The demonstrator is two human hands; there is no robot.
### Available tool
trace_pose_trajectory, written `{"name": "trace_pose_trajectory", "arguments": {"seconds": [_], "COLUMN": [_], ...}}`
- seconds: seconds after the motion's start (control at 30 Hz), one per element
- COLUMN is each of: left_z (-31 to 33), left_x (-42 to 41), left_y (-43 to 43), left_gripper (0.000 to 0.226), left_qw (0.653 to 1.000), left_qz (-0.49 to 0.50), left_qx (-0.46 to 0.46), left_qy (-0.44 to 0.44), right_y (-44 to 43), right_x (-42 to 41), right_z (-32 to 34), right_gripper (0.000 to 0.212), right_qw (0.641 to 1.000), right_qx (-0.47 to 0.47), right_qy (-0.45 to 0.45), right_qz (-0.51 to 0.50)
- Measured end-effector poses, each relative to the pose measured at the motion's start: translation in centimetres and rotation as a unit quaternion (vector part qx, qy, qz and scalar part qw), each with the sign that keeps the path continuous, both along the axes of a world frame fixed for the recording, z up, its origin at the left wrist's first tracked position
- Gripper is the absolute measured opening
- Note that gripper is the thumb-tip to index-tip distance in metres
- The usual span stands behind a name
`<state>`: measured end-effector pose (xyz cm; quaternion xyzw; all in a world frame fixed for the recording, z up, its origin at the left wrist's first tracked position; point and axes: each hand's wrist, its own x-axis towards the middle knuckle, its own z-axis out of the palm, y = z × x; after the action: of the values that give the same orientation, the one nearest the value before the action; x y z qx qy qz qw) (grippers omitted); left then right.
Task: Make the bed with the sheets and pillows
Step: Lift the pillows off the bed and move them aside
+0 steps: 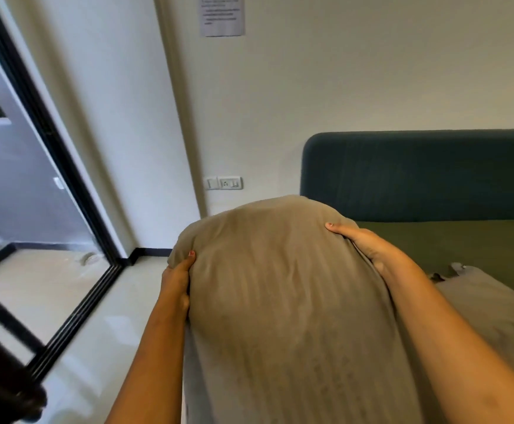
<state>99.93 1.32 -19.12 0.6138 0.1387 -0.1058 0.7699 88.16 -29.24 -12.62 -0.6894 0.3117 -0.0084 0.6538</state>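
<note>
Left hand (pixel 177 280) and right hand (pixel 369 246) hold the pillow (pixel 280 286), fingers curled round its sides. It sits best flat at the head edge of the bed (pixel 463 246), square to the headboard (pixel 417 175).

paper sign (pixel 222 15) stuck high on the wall (pixel 356 71), printed lines too blurry to read

Both hands, left hand (pixel 177 281) and right hand (pixel 369 247), grip a tan pillow (pixel 283 289) before a green-sheeted bed (pixel 451 243).

Blocked dead ahead by pillow (pixel 280 286), headboard (pixel 417 175) and wall (pixel 341 87) behind it. Had open room over green sheet (pixel 463 246) right, floor (pixel 111 316) left.
</note>
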Motion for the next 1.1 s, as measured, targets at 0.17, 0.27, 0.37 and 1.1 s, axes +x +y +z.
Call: {"name": "trace_pose_trajectory", "arguments": {"seconds": [0.17,0.27,0.37,1.1], "left_z": [-2.7,-4.3,-6.2,-13.0], "left_x": [5.5,10.1,14.8,31.2], "left_y": [2.2,2.5,2.3,-4.5], "left_gripper": [0.054,0.053,0.050,0.033], "left_qw": [0.997,0.993,0.988,0.888], "left_qz": [0.035,0.050,0.066,0.369], "left_qx": [0.031,0.045,0.058,0.042], "left_qy": [0.069,0.099,0.126,0.271], "right_y": [2.2,2.8,3.0,-0.7], "right_x": [7.9,13.0,18.1,49.4], "right_z": [-2.5,-4.2,-5.5,-13.6], "right_gripper": [0.070,0.060,0.041,0.051], "right_qw": [0.999,0.998,0.996,0.964], "right_qx": [0.018,0.026,0.022,-0.067], "right_qy": [0.025,0.045,0.071,0.065], "right_qz": [0.021,0.034,0.047,0.251]}}
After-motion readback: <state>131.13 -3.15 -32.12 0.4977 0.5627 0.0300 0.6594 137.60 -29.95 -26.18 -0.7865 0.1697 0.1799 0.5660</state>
